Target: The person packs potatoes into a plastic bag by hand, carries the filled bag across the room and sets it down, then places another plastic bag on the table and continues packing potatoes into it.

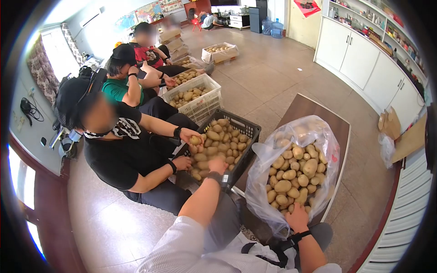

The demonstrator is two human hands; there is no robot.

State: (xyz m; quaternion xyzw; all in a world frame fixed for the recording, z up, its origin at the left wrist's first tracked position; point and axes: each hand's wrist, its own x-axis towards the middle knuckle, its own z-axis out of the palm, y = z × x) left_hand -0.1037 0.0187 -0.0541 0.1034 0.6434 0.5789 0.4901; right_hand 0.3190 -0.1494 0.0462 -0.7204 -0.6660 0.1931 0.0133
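Observation:
My left hand reaches over the near end of a black plastic crate full of potatoes. Motion smears its fingers, so its grip does not show. My right hand is at the near side of a clear plastic bag, its fingers bent around a potato at the edge of the heap. Many brown potatoes fill the open bag. Across the crate, a co-worker's hand holds a potato, and that person's other hand rests by the crate's side.
The bag stands on a low brown table. Two more people sit further along on the left, beside a white crate of potatoes. Another potato crate stands on the tiled floor. White cabinets line the right wall.

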